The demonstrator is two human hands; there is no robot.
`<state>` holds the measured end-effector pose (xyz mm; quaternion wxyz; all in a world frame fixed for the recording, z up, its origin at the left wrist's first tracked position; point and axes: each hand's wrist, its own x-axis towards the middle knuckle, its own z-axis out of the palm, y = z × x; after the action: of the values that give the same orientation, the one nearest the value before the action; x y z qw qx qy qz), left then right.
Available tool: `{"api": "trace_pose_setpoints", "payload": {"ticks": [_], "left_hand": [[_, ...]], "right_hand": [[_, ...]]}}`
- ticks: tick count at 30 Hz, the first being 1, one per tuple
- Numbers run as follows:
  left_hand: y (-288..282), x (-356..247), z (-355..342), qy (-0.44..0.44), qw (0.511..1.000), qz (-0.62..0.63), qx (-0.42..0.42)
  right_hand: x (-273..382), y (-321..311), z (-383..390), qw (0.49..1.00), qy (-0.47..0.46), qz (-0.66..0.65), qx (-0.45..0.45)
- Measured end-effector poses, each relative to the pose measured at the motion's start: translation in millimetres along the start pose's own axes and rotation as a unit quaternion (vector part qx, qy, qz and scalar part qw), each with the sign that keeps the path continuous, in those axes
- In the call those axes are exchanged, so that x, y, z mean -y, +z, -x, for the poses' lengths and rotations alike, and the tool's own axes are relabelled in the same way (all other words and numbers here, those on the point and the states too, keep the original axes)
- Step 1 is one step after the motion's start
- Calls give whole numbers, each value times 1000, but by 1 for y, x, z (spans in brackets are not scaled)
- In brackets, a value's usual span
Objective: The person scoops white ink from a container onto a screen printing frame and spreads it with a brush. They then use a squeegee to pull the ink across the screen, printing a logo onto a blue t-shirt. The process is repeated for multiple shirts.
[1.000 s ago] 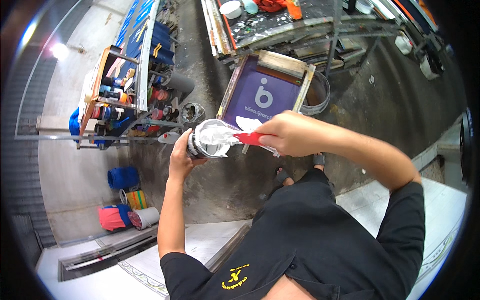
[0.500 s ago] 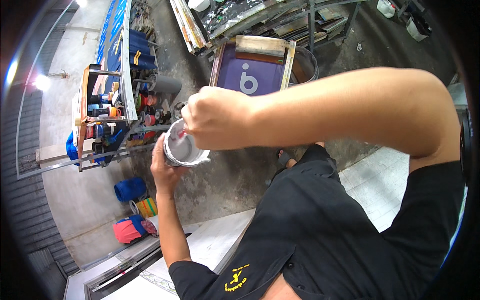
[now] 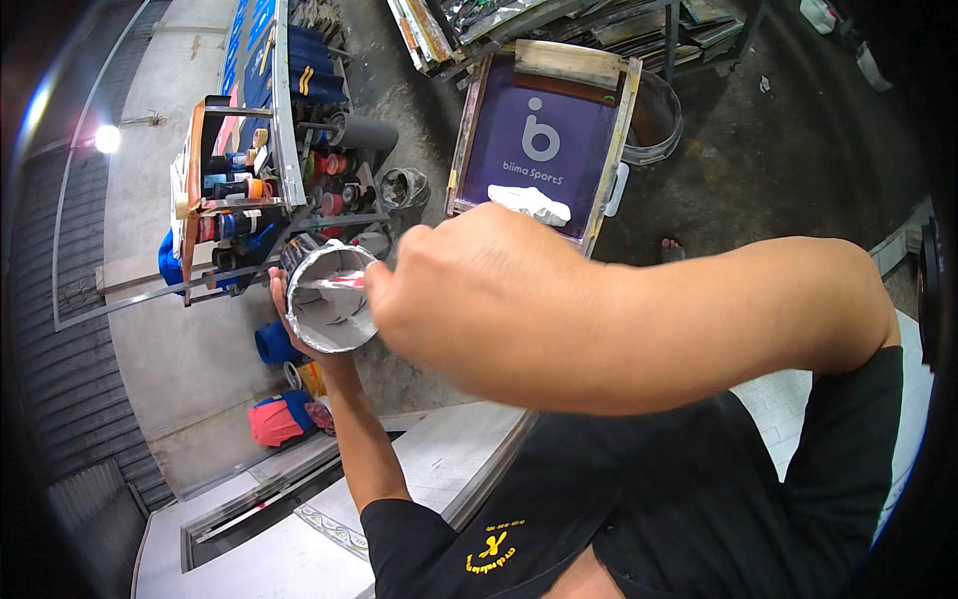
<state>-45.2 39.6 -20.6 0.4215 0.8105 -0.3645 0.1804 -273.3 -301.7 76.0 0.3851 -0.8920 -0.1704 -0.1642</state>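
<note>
My left hand [image 3: 278,290] is wrapped round the outside of an open can [image 3: 331,324], tilted so its mouth faces me. Grey-white ink or paint coats the inside wall and ragged rim of the can. In my right fist [image 3: 454,285] is a thin stirrer, perhaps a spatula [image 3: 339,283], with a red and white part showing. It reaches over the rim into the can; its far end is hard to make out. Beyond my right hand lies a purple screen-printing frame [image 3: 484,150] with a white mark, and a crumpled white cloth [image 3: 531,205] on its near part.
A rack [image 3: 289,150] at left carries tubs and tape rolls. Behind the frame stands a round bin [image 3: 654,125]. A small messy bucket [image 3: 402,188] sits on the floor. Blue drums [image 3: 274,342] and a red cloth [image 3: 269,424] are by the left wall.
The view has shifted, bringing more of the purple frame and the white cloth into sight. The can now tips more toward me, and my right hand has come nearer, drawing the stirrer toward the rim.
</note>
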Motion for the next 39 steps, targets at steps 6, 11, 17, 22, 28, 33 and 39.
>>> {"api": "trace_pose_setpoints", "payload": {"ticks": [6, 11, 17, 22, 28, 33, 39], "left_hand": [[3, -9, -12, 43, 994, -100, 19], [-4, -9, -16, 103, 958, -266, 42], [36, -11, -2, 40, 947, -318, -1], [57, -2, 12, -84, 953, -290, -18], [54, 8, 21, -161, 949, -272, 17], [67, 7, 20, -142, 950, -277, 12], [90, -2, 19, -71, 957, -282, 1]], "right_hand": [[6, 1, 7, 979, -42, 191, -51], [-23, -7, 20, 982, 3, 176, -60], [-29, 57, 18, 983, 88, 133, -86], [-28, 92, 40, 986, 108, 106, -69], [-55, 60, 67, 991, 102, 73, -43], [-78, 66, 50, 859, 254, -427, -124], [-78, 112, 28, 459, 306, -831, -77]]}}
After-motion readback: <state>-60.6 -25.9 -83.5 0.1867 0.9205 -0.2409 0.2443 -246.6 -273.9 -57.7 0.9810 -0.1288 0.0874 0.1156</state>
